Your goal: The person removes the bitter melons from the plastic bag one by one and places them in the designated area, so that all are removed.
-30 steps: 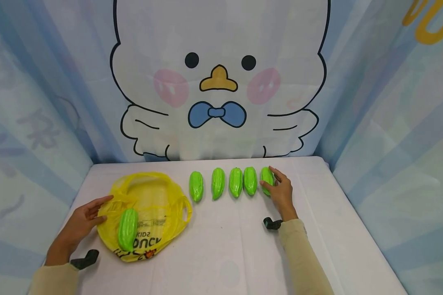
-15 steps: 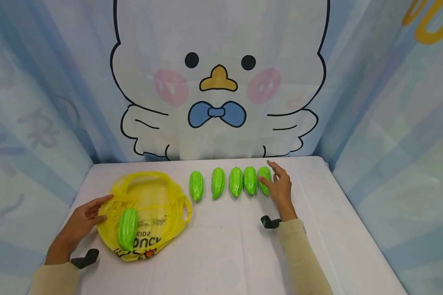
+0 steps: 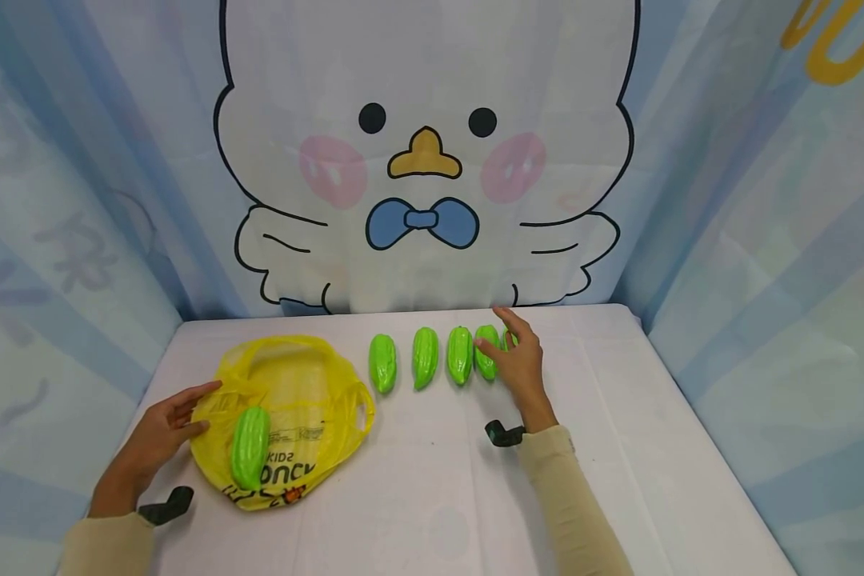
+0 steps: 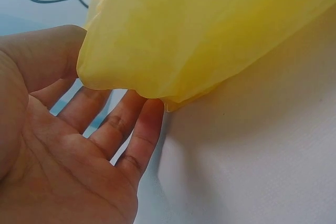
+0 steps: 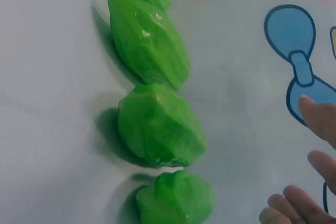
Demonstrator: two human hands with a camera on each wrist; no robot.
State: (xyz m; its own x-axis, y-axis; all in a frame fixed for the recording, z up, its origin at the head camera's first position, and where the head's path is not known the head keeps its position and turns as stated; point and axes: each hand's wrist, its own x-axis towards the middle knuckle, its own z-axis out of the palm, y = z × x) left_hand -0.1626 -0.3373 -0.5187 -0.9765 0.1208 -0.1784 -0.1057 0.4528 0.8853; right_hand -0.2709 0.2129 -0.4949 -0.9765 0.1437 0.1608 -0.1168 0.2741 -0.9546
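A yellow plastic bag (image 3: 298, 376) lies flat on the left of the table, with a shiny green ridged gourd (image 3: 250, 448) on its printed front. Beside its left edge is my left hand (image 3: 154, 432); thumb and fingers are spread and touch the plastic, as the left wrist view shows with the bag (image 4: 184, 40) over the fingertips. More such gourds stand in a row at the back, from the leftmost gourd (image 3: 383, 364) to one mostly hidden behind my right hand (image 3: 520, 364). That hand hovers at the fourth gourd (image 3: 486, 368), fingers apart, holding nothing.
A white cloth (image 3: 418, 496) covers the table. Behind it hangs a curtain (image 3: 425, 272) with a cartoon bird, and blue curtains close both sides. A small dark camera mount (image 3: 504, 434) juts from the right wrist, another mount (image 3: 167, 506) from the left.
My right hand has shifted the rightmost gourd left, closer to its neighbour, come off it and moved left over the row's end. The left hand and bag have hardly moved.
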